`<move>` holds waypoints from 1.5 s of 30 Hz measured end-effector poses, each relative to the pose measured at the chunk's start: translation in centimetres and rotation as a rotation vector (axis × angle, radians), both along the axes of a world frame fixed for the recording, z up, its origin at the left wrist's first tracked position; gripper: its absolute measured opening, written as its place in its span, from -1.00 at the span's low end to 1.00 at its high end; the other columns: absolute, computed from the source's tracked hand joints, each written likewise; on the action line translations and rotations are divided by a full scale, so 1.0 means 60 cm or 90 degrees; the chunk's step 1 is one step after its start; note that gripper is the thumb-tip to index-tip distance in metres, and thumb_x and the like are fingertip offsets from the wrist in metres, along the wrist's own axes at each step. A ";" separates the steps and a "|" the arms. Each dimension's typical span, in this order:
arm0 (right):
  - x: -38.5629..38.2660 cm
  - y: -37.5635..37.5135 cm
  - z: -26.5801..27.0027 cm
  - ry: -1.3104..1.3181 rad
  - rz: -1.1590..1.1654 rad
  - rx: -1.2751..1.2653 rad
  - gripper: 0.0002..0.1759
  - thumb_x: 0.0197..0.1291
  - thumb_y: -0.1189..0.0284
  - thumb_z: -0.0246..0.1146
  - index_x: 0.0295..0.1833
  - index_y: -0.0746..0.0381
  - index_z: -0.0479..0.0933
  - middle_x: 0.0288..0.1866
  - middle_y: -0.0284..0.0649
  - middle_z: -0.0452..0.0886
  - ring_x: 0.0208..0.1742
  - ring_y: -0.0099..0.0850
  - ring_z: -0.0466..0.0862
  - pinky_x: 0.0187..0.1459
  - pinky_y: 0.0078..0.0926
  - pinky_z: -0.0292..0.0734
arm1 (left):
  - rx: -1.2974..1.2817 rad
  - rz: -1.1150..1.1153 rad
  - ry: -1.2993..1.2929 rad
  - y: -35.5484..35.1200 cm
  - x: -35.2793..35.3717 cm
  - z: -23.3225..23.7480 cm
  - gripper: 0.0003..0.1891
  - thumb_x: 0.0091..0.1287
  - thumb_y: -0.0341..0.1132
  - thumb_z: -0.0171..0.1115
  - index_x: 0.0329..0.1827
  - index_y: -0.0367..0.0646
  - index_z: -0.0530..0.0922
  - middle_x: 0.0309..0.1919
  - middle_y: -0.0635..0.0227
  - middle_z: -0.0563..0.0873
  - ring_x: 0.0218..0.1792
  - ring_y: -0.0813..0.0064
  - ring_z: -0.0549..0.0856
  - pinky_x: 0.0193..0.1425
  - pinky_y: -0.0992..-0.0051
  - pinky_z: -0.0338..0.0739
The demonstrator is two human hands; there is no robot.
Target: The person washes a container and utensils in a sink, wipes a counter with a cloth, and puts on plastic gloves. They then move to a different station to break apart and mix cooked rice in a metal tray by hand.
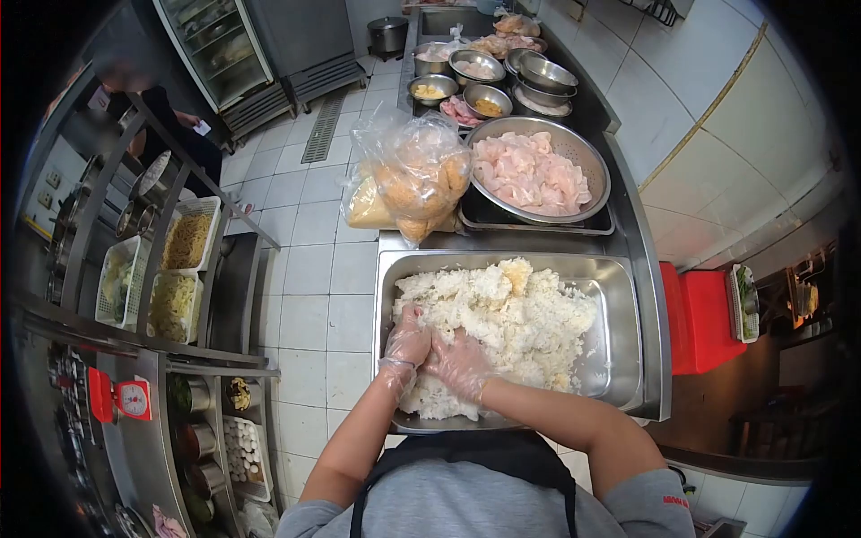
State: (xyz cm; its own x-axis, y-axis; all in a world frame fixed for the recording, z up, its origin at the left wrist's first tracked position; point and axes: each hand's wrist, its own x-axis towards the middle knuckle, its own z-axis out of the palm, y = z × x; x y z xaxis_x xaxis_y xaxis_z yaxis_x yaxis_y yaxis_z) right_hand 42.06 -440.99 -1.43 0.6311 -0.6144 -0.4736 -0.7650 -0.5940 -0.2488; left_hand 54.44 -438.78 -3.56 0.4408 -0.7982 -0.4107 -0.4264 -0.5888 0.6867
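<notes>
Cooked white rice [520, 314] lies heaped in a large rectangular steel tray [619, 359], with a yellowish patch near its top. Both my hands wear clear plastic gloves and work in the rice at the tray's left side. My left hand [409, 345] is curled against rice by the left wall, fingers pointing away from me. Just beside it, my right hand [460, 363] reaches leftward, closed on rice, with its fingertips partly buried. The two hands nearly touch.
Behind the tray stand a colander [596, 193] of raw pale meat [534, 170] and a plastic bag [421, 175] of orange-brown crumbs. Several steel bowls [547, 72] sit farther back. Shelves with baskets [188, 233] and a red scale [133, 399] are left; a person [170, 134] stands beyond.
</notes>
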 end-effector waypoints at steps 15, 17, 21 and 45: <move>-0.022 -0.076 -0.017 -0.397 -0.222 0.203 -0.26 -0.09 0.12 0.30 0.27 0.09 0.30 -0.02 -0.06 0.57 0.00 -0.14 0.56 0.04 -0.35 0.47 | -0.330 0.071 0.574 0.037 -0.048 0.020 -0.27 0.15 -0.28 0.33 0.36 -0.15 0.15 0.11 0.22 0.50 0.04 0.44 0.53 0.17 0.46 0.40; -0.025 -0.079 -0.082 -0.349 -0.236 0.222 -0.26 0.02 0.09 0.21 0.33 0.10 0.23 0.09 -0.13 0.47 0.11 -0.25 0.48 0.15 -0.39 0.35 | -0.378 0.021 0.384 0.042 -0.077 0.035 -0.17 0.16 -0.33 0.33 0.42 -0.17 -0.01 0.20 0.17 0.43 0.12 0.38 0.49 0.24 0.46 0.34; -0.051 -0.073 -0.072 -0.323 -0.190 0.215 -0.36 0.32 0.05 -0.10 0.44 0.09 0.08 0.45 -0.25 0.13 0.37 -0.45 0.26 0.37 -0.50 0.03 | -0.419 -0.016 0.203 0.035 -0.095 -0.012 -0.32 0.26 -0.29 0.25 0.38 -0.21 0.12 0.17 0.19 0.46 0.14 0.44 0.46 0.24 0.46 0.32; -0.164 -0.243 0.011 -0.379 -0.244 0.116 0.04 -0.22 0.23 0.44 0.35 0.35 0.06 0.27 0.11 0.32 0.32 -0.07 0.29 0.31 -0.35 0.19 | -0.158 -0.209 0.035 -0.090 0.046 -0.010 -0.55 0.24 -0.21 0.11 0.19 -0.14 0.39 -0.02 0.17 0.57 0.03 0.35 0.54 0.13 0.44 0.39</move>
State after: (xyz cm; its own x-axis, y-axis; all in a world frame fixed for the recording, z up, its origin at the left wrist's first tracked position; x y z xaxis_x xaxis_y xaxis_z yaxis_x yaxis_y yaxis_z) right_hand 32.19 -455.56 -0.80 0.5695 -0.7882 -0.2334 -0.6151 -0.2203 -0.7571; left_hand 57.22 -444.16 -4.13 0.1284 -0.9704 -0.2046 -0.5225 -0.2416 0.8177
